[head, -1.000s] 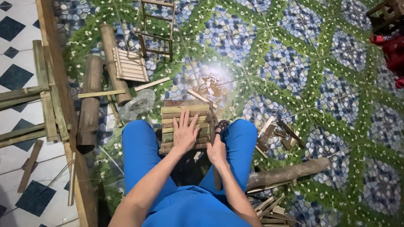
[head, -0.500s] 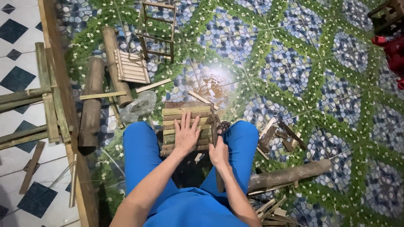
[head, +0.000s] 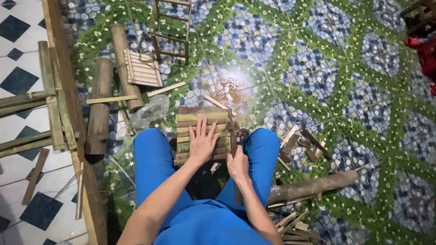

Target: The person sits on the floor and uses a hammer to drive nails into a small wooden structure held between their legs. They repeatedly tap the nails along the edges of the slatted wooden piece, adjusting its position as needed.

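Slatted bamboo panel (head: 200,124) stays pinned under the left hand (head: 202,141), fingers spread flat as before, while the right hand (head: 237,165) still grips a dark tool (head: 233,134) just beside those fingers.

Little moves across the second. The left hand (head: 202,143) slides slightly toward 6 o'clock on the slatted panel (head: 190,124), its fingers drawing a little closer together. The right hand (head: 237,165), gripping the dark tool (head: 233,135), shifts slightly toward 6 o'clock along the panel's 3 o'clock edge.
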